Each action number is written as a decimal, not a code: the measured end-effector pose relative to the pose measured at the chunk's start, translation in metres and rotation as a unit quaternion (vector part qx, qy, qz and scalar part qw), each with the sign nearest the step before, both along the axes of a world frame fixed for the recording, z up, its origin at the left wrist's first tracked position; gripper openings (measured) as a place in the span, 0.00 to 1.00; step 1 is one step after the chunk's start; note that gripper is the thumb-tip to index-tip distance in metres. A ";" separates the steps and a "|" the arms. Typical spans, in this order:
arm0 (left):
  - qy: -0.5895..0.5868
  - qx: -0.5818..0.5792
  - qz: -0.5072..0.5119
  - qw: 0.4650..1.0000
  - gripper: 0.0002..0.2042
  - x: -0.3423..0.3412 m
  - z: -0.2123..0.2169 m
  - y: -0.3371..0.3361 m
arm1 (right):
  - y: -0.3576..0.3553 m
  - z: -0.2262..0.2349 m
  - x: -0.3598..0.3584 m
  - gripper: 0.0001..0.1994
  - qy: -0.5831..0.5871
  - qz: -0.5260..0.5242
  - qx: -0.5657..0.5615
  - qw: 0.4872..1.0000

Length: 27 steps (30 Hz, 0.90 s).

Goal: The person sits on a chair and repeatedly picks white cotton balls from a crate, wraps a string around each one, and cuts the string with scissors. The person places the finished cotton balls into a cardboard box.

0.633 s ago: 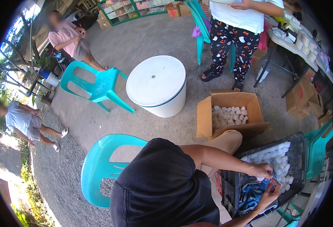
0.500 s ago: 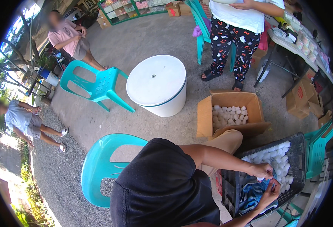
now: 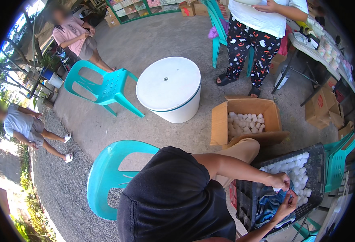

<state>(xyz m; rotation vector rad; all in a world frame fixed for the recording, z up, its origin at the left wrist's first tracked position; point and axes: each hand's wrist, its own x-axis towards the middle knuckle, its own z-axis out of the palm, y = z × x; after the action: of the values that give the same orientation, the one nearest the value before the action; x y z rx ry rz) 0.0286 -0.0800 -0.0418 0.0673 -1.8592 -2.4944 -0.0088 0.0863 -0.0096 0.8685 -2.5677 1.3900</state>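
The left hand (image 3: 280, 180) curls its fingers around a small white rounded lump (image 3: 276, 189); the right hand (image 3: 287, 203) has its fingertips bunched just beside, their hold impossible to tell. Likely light, perhaps soft, the lump suits a gentle pinch at its sides. It sits above the black plastic crate (image 3: 317, 169), inside its edges. Knuckles hide most of it; blue patterned cloth (image 3: 266, 207) below is partly covered.
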 end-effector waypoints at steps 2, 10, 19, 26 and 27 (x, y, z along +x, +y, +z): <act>0.006 -0.002 -0.004 1.000 0.07 -0.001 -0.001 0.000 | -0.001 -0.001 0.000 0.08 0.017 0.003 -0.018 1.000; 0.014 0.019 -0.009 1.000 0.10 -0.006 -0.010 0.004 | -0.001 -0.004 -0.001 0.07 -0.021 0.032 -0.061 0.997; 0.044 -0.022 -0.013 0.999 0.18 -0.010 -0.010 0.002 | -0.005 0.006 0.005 0.08 -0.020 0.042 -0.046 0.998; 0.050 -0.018 -0.015 0.998 0.17 -0.007 -0.007 0.002 | 0.001 -0.004 -0.003 0.08 -0.042 0.051 -0.085 0.994; 0.045 -0.006 -0.016 0.999 0.16 -0.009 -0.009 0.002 | 0.002 -0.001 -0.002 0.08 -0.058 0.050 -0.075 0.994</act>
<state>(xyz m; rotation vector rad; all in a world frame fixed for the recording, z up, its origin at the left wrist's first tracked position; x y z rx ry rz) 0.0195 -0.0778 -0.0511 -0.0755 -1.8541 -2.4633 -0.0112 0.0883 -0.0105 0.9305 -2.4913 1.6837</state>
